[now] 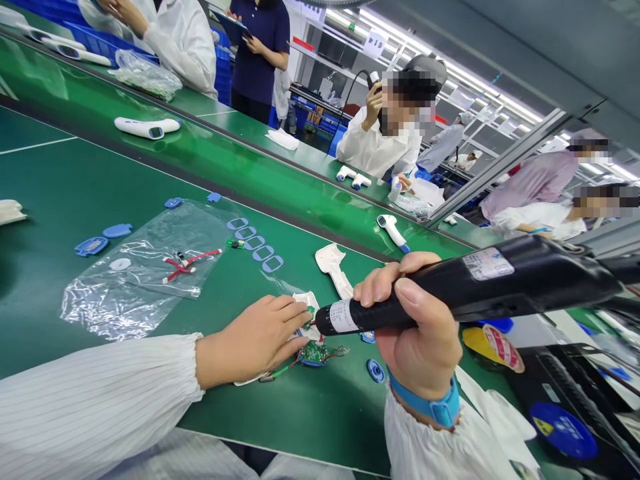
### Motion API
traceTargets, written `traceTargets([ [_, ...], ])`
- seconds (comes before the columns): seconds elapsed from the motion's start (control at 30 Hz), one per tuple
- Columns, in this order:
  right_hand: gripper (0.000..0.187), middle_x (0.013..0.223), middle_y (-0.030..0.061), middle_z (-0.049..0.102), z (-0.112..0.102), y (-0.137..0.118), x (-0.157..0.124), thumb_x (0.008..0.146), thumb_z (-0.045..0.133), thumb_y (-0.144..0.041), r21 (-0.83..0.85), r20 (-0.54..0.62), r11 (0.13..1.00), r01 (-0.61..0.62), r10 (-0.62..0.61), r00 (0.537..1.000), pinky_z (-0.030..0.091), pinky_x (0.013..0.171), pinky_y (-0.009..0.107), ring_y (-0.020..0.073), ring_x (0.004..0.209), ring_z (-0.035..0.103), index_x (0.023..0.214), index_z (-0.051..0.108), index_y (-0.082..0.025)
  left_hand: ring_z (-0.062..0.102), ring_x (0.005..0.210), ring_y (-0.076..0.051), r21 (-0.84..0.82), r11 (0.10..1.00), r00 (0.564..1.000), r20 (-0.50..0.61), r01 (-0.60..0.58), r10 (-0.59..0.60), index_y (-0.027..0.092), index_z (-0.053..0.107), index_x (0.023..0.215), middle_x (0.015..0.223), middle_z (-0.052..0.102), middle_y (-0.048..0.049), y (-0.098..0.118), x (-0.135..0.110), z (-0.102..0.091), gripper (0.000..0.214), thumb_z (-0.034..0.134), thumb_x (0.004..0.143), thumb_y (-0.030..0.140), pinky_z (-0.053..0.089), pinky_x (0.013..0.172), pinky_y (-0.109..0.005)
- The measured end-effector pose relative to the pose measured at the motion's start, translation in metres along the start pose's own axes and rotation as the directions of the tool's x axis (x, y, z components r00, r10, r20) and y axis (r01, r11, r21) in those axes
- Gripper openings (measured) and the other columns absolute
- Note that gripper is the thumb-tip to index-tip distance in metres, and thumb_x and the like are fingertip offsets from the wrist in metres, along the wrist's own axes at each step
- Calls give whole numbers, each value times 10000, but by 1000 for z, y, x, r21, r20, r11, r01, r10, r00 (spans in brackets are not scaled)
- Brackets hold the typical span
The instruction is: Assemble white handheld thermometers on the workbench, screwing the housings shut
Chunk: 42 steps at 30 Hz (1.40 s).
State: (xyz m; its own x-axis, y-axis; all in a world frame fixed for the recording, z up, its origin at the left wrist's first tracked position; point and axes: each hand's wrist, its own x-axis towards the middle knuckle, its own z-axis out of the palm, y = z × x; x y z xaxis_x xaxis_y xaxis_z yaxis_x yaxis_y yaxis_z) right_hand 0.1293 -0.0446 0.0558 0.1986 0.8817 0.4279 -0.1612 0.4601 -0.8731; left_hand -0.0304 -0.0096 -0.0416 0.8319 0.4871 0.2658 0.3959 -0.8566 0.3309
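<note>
The work surface is a flat green bench point(230, 430). Left section: one clear plastic bag point(107, 303), laid flat; one blue oval cover point(117, 231), one blue housing point(91, 246) beside it. Centre section: five blue rings point(249, 239) in a diagonal row; one small green board point(235, 245) adjacent; one wired circuit board point(314, 351). Right of centre: one white shell half point(330, 259); one round blue cap point(375, 371).

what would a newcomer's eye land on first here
Probably the big black power tool in the right hand, slanting in from the right edge. Its nose points at a white shell touched by the left hand. Beyond, a shiny green belt crosses the view diagonally.
</note>
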Motion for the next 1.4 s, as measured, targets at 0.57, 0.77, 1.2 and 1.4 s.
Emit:
traceTargets([
  [0.57,183,660,-60,553,-6,22,-3,782,600,-195,-131,66,991,-6,15,998,437,624,349,139,587,521,904,472,-241,478,1022,-239,-62,997,999,33,34,-32,136,501,1173,1192,547,-103,-1,0,-1,355,355,940,360,381,869,-385],
  [0.77,128,654,-57,522,0,27,2,777,616,-207,-109,138,993,-50,65,988,432,591,328,131,569,506,817,496,-229,487,1015,-236,-53,998,1000,-7,28,-28,137,515,1163,1159,559,-105,-1,0,0,349,367,935,355,388,866,-384],
  [1.2,107,622,-47,512,3,34,5,779,612,-202,-134,143,990,-40,59,988,431,564,321,133,550,514,726,519,-200,487,1029,-239,-44,999,999,-32,22,-23,147,543,1134,1176,560,-101,-1,0,2,326,387,931,349,391,875,-385],
  [1.4,152,657,-52,556,-9,-1,-6,777,617,-217,-193,74,981,31,-17,997,478,643,361,155,601,564,859,493,-247,480,1053,-234,-82,996,1000,-8,23,-23,149,502,1203,1208,555,-94,-2,-1,1,356,362,939,342,393,889,-394],
])
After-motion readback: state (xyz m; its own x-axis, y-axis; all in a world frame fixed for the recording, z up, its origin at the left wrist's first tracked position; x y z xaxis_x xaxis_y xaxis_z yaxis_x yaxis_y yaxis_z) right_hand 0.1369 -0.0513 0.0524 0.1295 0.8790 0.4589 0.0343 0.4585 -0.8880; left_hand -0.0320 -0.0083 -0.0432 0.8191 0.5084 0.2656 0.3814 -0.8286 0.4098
